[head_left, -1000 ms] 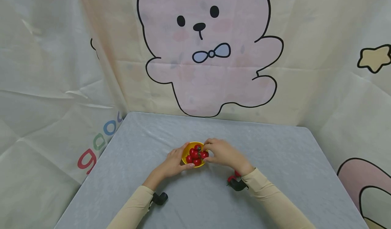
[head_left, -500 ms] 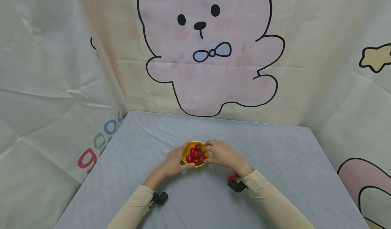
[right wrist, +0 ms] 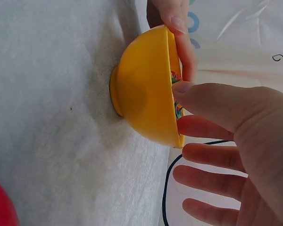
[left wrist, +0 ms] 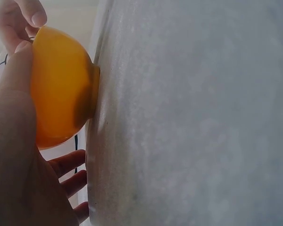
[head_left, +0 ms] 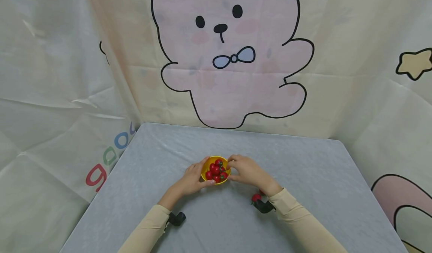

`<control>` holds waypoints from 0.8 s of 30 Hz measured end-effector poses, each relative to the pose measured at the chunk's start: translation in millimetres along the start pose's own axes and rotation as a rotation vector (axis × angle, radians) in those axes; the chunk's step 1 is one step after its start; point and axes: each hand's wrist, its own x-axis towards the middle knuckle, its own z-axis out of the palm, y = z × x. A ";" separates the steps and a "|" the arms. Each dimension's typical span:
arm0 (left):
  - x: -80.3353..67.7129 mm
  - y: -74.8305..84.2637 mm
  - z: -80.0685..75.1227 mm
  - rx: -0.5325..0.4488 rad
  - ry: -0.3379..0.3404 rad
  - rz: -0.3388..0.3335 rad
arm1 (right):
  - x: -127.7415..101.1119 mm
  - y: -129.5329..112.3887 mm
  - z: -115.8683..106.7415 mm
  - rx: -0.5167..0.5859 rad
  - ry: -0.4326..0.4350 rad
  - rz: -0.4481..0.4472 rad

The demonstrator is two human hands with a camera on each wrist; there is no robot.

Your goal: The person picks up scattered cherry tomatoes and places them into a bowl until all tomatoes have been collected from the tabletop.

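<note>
A yellow bowl point(head_left: 204, 175) stands on the cloth-covered table with several cherry tomatoes point(head_left: 216, 170) inside, red with green tops. On its left side my left hand point(head_left: 189, 179) grips it, thumb at the near rim and index finger along the far rim. My right hand point(head_left: 249, 172) is at the bowl's right rim, fingers relaxed and slightly apart. In the right wrist view its thumb and fingertips are right at the rim, with nothing held. Two more tomatoes point(head_left: 256, 198) lie on the table below the right wrist, one mostly hidden by the arm and the black wrist camera.
Grey cloth covers the table point(head_left: 216, 223). Behind it hangs a cream backdrop point(head_left: 337, 57) with a cartoon bear, and pale sheets enclose both sides. Black cameras point(head_left: 177, 219) sit at both wrists above the table.
A tomato at the right hand's fingertips has settled among the others in the bowl. The right fingers have drawn slightly back to the right. The left hand has kept its place.
</note>
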 end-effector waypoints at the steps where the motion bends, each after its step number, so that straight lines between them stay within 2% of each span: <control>1: -0.2 0.3 -0.2 -0.001 -0.002 -0.003 | -0.9 0.5 0.0 -0.001 -0.001 0.004; 10: -1.2 3.5 -1.7 -0.009 -0.010 -0.020 | -13.6 9.1 -1.6 0.009 0.007 0.033; 17: -1.6 4.9 -2.8 -0.005 -0.014 -0.013 | -33.5 23.5 -2.4 -0.010 0.025 0.042; 24: -1.3 5.3 -2.9 -0.002 -0.013 -0.005 | -61.5 39.8 0.4 0.013 0.001 0.141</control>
